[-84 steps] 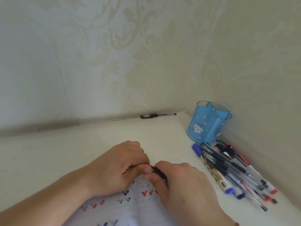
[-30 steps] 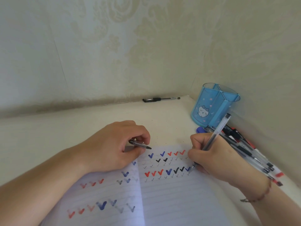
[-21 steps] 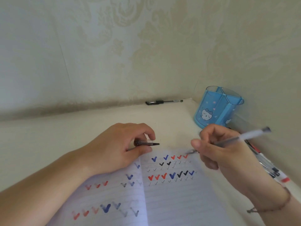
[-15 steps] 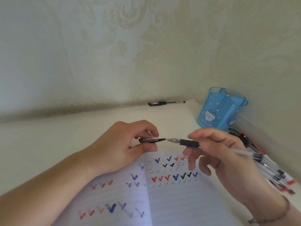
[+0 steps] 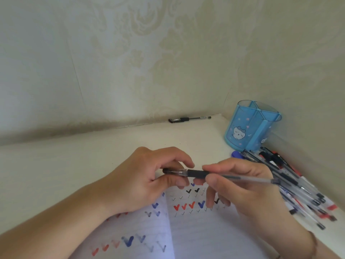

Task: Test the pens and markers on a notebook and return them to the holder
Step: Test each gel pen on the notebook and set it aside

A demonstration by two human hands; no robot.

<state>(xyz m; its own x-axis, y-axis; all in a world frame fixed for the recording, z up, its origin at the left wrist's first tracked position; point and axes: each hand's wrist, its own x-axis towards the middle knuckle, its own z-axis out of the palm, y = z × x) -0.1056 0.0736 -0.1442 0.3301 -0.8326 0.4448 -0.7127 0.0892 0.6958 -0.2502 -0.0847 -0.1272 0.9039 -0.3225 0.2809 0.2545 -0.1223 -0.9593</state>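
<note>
Recapping step: the left hand [image 5: 149,176] pinches the cap [image 5: 174,171] while the right hand [image 5: 240,186] grips the pen [image 5: 224,176] over the notebook [image 5: 196,232], cap seemingly seated on the tip. Next, judged: carry the pen to the holder [image 5: 252,126], beyond the right hand, beside the untested pens [image 5: 298,186].

No readable words, brands or numbers anywhere. Only signs: rows of red, blue and black check marks on the open lined notebook [image 5: 196,230] at lower centre. Cartoon cat face printed on the blue pen holder [image 5: 250,126] at right, wordless.
</note>
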